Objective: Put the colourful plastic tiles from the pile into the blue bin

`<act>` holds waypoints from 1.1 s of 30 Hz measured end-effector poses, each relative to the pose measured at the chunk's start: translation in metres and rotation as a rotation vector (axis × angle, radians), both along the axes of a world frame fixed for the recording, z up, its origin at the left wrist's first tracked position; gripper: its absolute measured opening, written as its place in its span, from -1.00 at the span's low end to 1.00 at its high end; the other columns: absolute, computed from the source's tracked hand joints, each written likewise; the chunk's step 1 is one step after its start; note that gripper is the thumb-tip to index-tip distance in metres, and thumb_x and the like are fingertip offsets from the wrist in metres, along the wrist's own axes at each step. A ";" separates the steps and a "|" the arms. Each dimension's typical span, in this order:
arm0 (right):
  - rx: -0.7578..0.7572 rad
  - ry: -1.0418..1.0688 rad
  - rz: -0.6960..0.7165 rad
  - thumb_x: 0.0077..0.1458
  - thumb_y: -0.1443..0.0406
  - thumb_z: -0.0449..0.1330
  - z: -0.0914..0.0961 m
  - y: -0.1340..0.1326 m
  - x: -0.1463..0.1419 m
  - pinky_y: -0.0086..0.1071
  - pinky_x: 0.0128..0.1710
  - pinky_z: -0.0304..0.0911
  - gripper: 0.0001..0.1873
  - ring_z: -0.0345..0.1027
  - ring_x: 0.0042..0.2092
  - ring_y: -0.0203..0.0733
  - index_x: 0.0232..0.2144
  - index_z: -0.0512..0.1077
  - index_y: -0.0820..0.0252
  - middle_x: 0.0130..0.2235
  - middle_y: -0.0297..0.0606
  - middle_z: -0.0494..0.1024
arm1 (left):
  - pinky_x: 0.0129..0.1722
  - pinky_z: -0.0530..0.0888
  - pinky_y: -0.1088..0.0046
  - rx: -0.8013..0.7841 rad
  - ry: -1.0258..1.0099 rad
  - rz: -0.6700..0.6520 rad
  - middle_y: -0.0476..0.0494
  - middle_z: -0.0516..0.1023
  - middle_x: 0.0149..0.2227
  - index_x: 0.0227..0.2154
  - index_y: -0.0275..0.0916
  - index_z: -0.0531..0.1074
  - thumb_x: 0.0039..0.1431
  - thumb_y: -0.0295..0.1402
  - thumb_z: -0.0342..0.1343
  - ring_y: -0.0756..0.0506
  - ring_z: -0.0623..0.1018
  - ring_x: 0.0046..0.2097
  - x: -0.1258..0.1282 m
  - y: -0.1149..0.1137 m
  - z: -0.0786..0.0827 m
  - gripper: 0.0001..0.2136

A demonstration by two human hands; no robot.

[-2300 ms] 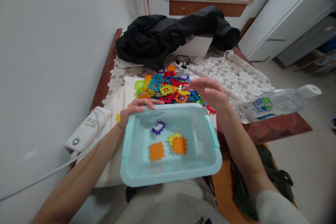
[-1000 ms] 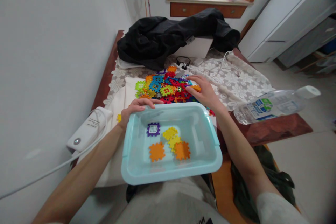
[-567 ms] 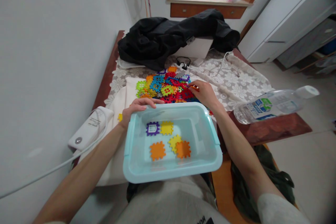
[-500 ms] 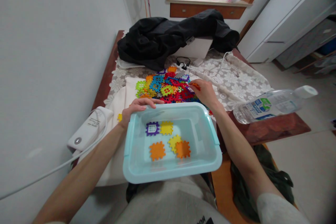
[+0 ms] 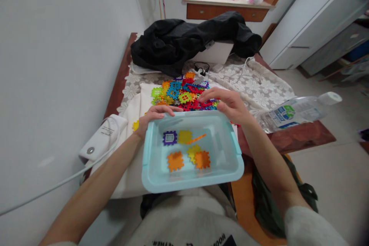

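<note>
A light blue plastic tub (image 5: 235, 159) rests on my lap against the table edge. My left hand (image 5: 154, 115) grips its far left rim. Inside lie several flat toothed tiles: a purple one (image 5: 169, 137), yellow and orange ones, and an orange tile (image 5: 196, 138) caught on edge in mid-fall. My right hand (image 5: 227, 103) hovers over the tub's far right corner, fingers spread and holding nothing. Behind the tub sits a heap of colourful tiles (image 5: 184, 94) on a white cloth.
A clear water bottle (image 5: 296, 112) lies on the table's right edge. A white power adapter (image 5: 102, 138) with a cable sits at left by the wall. A black jacket (image 5: 187, 42) covers the table's far end. A lace tablecloth (image 5: 259, 88) spreads right.
My right hand picked an orange tile from the heap, drew back over the tub and let it go; the tile now drops inside. A yellow tile also arrived earlier. The left hand stayed put.
</note>
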State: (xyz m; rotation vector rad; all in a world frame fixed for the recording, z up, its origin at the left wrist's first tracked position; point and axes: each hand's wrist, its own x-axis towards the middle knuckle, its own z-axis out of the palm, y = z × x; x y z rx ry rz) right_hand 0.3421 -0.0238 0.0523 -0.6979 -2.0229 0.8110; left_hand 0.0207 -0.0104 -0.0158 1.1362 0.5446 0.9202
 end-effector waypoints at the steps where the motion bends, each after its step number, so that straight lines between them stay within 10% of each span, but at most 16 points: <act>1: 0.019 -0.018 -0.109 0.43 -0.18 0.12 -0.005 0.006 0.005 -0.05 0.26 0.42 -0.48 0.58 0.13 0.03 0.05 0.67 -0.06 0.05 -0.20 0.72 | -0.05 0.61 0.31 0.005 -0.003 -0.002 -0.32 0.76 0.02 -0.34 -0.28 0.75 -0.02 -0.34 0.23 -0.28 0.71 0.00 0.000 0.000 0.000 -0.77; 5: 0.063 -0.352 -0.457 0.32 -0.13 0.30 -0.045 0.042 0.034 0.17 0.42 0.21 -0.34 0.38 0.36 0.24 0.31 0.50 0.02 0.33 -0.05 0.54 | -0.01 0.60 0.28 0.023 -0.019 -0.015 -0.32 0.76 -0.02 -0.34 -0.26 0.75 -0.01 -0.35 0.20 -0.30 0.70 0.04 0.001 0.000 -0.001 -0.76; 12: 0.034 -0.585 -0.435 0.39 0.05 0.25 -0.096 0.058 0.042 -0.04 0.16 0.45 -0.51 0.58 0.11 0.14 0.22 0.57 0.16 0.16 -0.01 0.67 | 0.03 0.58 0.24 0.033 -0.027 -0.025 -0.32 0.76 -0.01 -0.33 -0.26 0.74 0.02 -0.34 0.22 -0.29 0.70 0.00 0.000 -0.001 -0.001 -0.77; 33: 0.158 0.209 -0.688 0.32 0.06 0.34 -0.096 0.057 0.037 -0.10 0.09 0.59 -0.67 0.61 0.00 -0.04 0.05 0.58 0.01 -0.03 -0.23 0.70 | -0.02 0.60 0.39 0.007 -0.032 -0.012 -0.26 0.77 -0.02 -0.33 -0.26 0.76 0.00 -0.37 0.21 -0.22 0.71 -0.01 0.003 -0.003 0.005 -0.75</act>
